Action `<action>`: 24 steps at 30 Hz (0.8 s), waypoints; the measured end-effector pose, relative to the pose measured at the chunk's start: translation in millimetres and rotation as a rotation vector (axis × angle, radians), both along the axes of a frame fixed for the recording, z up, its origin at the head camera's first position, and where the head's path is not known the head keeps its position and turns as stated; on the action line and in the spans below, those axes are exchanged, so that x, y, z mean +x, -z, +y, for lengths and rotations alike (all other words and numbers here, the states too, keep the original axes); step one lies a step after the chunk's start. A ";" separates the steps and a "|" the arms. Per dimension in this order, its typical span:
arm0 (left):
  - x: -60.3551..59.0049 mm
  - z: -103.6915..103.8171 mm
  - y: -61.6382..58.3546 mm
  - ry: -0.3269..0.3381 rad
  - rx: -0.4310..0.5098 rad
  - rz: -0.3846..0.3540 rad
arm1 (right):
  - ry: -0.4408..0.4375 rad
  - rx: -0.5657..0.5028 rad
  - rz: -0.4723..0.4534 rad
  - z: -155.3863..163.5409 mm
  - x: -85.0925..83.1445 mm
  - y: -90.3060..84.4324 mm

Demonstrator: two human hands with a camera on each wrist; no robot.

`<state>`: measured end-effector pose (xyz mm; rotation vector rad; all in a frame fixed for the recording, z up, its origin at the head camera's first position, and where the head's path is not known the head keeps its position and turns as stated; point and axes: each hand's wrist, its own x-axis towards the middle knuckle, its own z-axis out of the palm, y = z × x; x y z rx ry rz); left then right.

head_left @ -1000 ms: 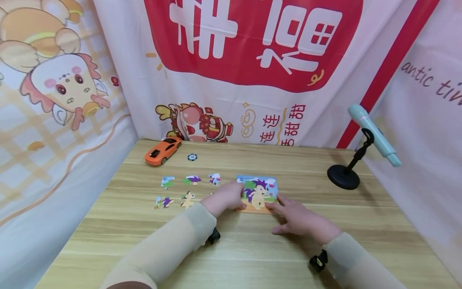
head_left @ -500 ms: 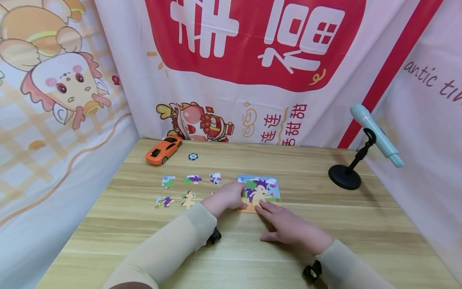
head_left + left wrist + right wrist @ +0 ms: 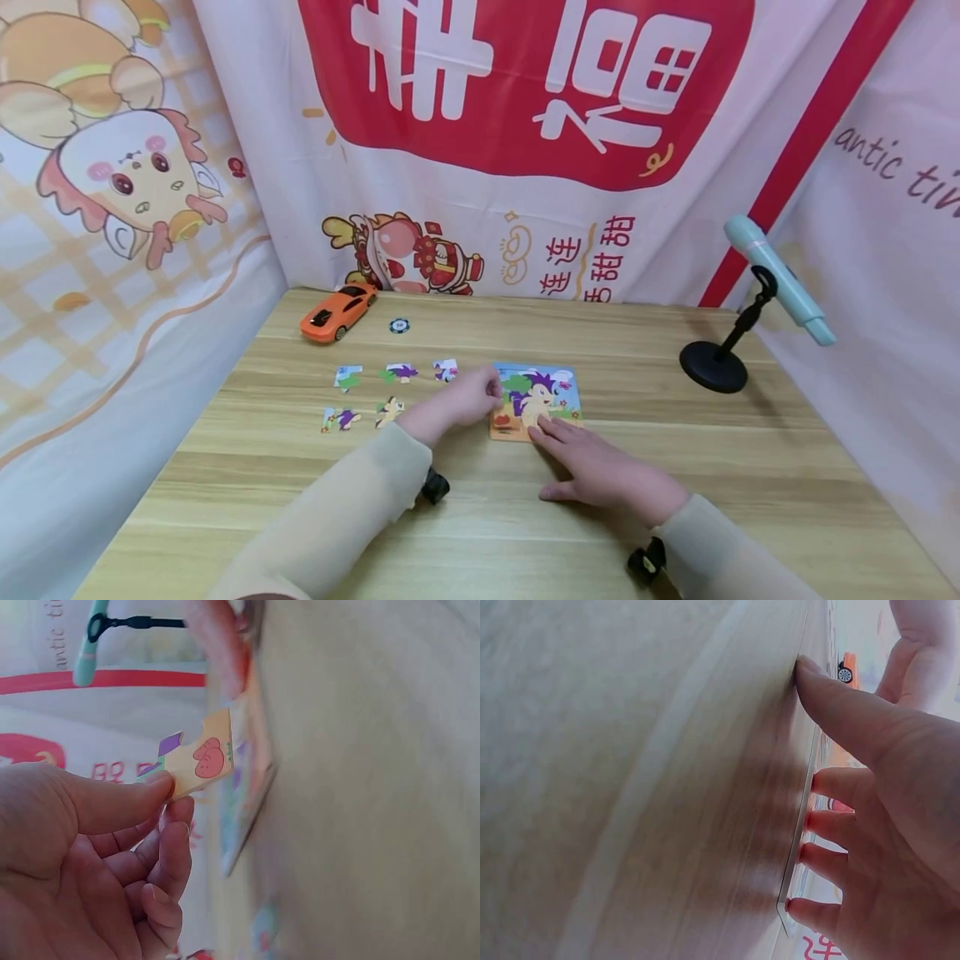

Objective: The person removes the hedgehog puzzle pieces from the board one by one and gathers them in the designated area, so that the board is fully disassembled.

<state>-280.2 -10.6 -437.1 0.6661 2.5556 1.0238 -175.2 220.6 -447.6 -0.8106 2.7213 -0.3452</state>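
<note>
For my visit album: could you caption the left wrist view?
Left hand pinches a puzzle piece just off the puzzle board on the wooden table.

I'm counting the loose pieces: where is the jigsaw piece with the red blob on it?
The pale orange jigsaw piece is pinched in the left hand, lifted beside the left edge of the colourful cartoon puzzle board, which the right hand presses.

Puzzle board's (image 3: 536, 400) near edge under the right hand (image 3: 600, 471).
</note>
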 end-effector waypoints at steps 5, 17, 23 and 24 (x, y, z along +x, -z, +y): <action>0.8 -33.8 -17.7 -0.043 0.046 -0.018 | -0.007 0.001 0.002 -0.9 -0.8 0.3; 25.8 -161.3 -57.6 -0.137 -0.076 -0.104 | -0.002 0.014 0.017 0.1 0.0 2.2; 54.4 -212.9 -45.9 -0.131 -0.109 -0.161 | -0.005 0.017 0.009 -0.5 -0.1 1.9; 58.5 -219.6 -41.8 -0.131 -0.106 -0.164 | -0.005 0.016 0.009 -0.7 0.0 1.7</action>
